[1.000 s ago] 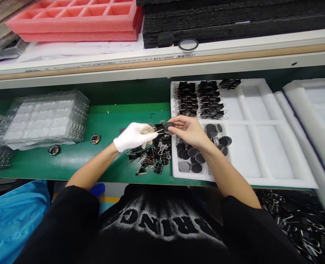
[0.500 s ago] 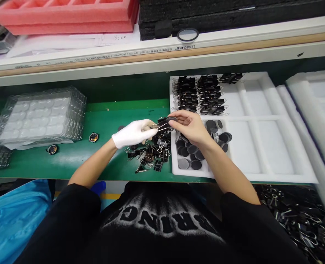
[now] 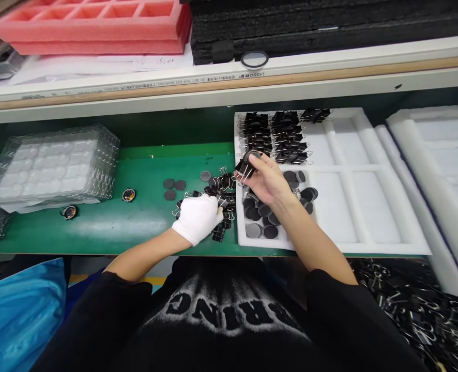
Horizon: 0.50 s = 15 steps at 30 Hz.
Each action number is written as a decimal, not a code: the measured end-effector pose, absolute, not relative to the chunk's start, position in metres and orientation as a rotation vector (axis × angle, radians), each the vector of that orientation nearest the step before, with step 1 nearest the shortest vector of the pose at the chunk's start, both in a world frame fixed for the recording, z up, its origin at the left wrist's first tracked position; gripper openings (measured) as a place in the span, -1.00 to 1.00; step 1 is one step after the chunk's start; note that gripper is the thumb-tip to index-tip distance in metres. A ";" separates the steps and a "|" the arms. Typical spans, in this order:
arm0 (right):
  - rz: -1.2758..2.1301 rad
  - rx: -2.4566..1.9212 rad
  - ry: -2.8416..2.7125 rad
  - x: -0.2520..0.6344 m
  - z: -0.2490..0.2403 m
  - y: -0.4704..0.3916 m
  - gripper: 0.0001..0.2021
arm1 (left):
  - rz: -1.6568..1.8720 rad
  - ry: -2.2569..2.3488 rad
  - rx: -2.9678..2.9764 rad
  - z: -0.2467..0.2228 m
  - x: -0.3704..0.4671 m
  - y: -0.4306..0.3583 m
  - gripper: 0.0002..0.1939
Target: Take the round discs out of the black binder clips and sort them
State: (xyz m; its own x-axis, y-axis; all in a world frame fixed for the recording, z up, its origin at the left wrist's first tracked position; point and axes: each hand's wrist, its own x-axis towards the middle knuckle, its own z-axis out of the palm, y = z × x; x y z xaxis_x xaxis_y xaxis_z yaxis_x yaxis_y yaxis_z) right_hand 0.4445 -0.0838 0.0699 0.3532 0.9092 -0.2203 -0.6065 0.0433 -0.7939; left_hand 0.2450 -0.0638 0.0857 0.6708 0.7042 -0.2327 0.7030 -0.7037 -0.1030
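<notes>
The worker over there wears a black shirt [image 3: 198, 343], its loose sleeves [image 3: 337, 305] stopping around the elbows. Across the front I can read BRING [image 3: 229, 318] in bold dark letters, hazed with speckled white. A plain white glove [image 3: 198, 217] covers the left hand [image 3: 198, 214], ending at the wrist; the right hand [image 3: 265, 180] is bare.

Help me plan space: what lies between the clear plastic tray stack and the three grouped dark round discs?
In the head view, one small round black-rimmed piece on green tabletop.
</notes>
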 end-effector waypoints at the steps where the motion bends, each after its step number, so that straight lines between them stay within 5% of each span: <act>1: 1.206 -0.976 -0.408 0.445 0.070 -0.084 -0.54 | 0.416 -1.231 -2.871 0.085 0.244 -0.064 -0.57; 15: 1.460 -1.204 -0.726 0.454 0.081 -0.092 -0.55 | -0.117 -1.897 -3.594 0.105 0.217 0.000 -0.45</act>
State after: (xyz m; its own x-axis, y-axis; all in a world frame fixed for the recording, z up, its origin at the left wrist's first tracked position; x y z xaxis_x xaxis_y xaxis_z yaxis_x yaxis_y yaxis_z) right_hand 0.4541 -0.0919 0.0812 0.0680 0.9532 -0.2946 -0.3400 -0.2555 -0.9051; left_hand 0.2172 0.0004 0.1046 0.6499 0.6838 -0.3316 0.6380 -0.2538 0.7271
